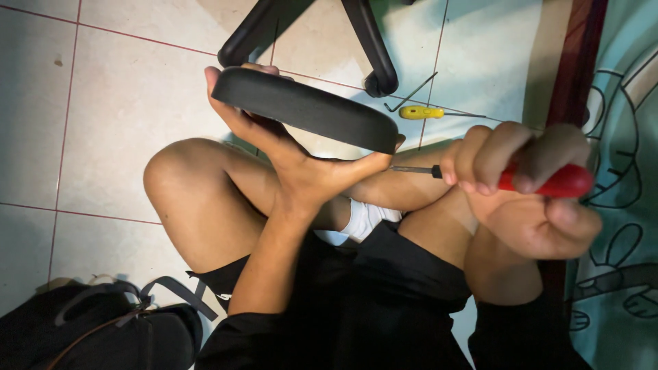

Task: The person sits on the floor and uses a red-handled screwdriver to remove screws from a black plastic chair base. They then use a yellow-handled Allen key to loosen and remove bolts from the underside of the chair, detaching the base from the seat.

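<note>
Armrest pad, black and oblong, sits tilted above the person's crossed legs, grasped from beneath by the left hand, its fingers wrapped over the far end. Right hand is clenched around a red-handled screwdriver just right of the pad, shaft levelled at the pad's near end. Recommendation: keep the shaft in line with the fastener and brace the pad firmly; the tip's seating cannot be confirmed.

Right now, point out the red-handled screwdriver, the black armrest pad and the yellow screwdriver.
Red-handled screwdriver (558, 181), head view, on its handle.
Black armrest pad (308, 109), head view, on its side.
Yellow screwdriver (420, 112), head view, on its handle.
</note>
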